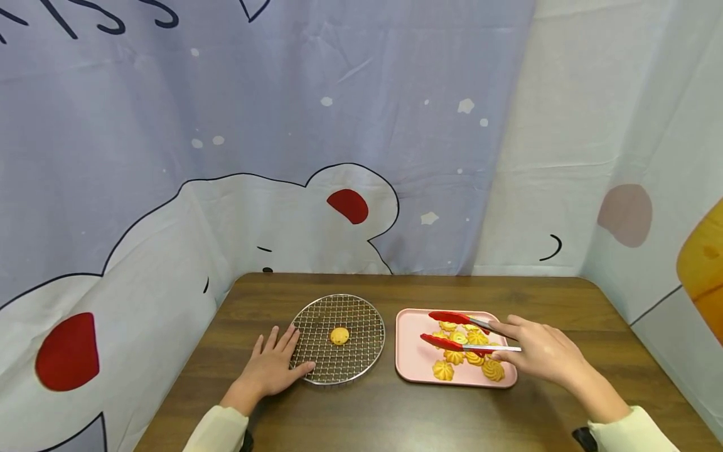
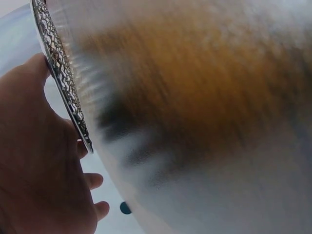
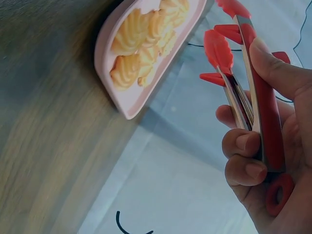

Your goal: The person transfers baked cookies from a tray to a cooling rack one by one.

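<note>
My left hand rests with spread fingers at the left edge of a round wire cooling rack. One golden cookie lies near the middle of the mesh. In the left wrist view the rack appears edge-on beside the thumb. My right hand grips a pair of red-tipped metal tongs, thumb on one arm and fingers curled round the other. The tongs' tips are apart, over a pink tray holding several swirled butter cookies. Nothing shows between the tips in the right wrist view.
Rack and tray stand side by side on a brown wooden table, a narrow strip of wood between them. A printed curtain hangs right behind the table's back edge and along both sides.
</note>
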Available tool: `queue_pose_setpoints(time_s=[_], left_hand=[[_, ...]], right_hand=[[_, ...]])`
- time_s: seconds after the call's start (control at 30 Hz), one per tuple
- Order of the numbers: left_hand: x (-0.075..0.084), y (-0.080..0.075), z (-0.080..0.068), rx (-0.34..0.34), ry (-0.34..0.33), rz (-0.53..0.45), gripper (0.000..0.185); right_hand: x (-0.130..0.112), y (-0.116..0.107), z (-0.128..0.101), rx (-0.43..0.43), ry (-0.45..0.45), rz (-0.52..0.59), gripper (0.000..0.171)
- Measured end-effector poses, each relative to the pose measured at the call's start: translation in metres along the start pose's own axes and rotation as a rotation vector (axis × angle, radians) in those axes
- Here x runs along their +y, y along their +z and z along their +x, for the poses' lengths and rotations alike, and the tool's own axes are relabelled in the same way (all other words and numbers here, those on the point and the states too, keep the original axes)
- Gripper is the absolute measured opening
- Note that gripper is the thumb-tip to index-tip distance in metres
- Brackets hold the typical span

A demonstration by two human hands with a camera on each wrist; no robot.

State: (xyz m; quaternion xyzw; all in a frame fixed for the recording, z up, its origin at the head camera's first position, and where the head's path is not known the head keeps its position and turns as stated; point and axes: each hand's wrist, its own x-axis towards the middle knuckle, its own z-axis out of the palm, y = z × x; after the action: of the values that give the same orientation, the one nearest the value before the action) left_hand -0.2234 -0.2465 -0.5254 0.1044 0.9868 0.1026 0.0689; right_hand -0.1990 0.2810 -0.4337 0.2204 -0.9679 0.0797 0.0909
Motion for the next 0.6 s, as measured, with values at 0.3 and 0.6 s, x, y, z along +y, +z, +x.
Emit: queue_pose_setpoints(time_s=[0.3, 0.6], left_hand=[[0.001, -0.001, 0.000, 0.002, -0.002, 0.000, 0.092], [0.001, -0.001, 0.000, 0.014, 0.009, -0.007, 0.091]], right_hand=[[0.007, -0.003, -0.008, -0.033, 0.017, 0.001, 0.054], [0.011, 0.000, -0.009, -0.076, 0.004, -0.010, 0.054]])
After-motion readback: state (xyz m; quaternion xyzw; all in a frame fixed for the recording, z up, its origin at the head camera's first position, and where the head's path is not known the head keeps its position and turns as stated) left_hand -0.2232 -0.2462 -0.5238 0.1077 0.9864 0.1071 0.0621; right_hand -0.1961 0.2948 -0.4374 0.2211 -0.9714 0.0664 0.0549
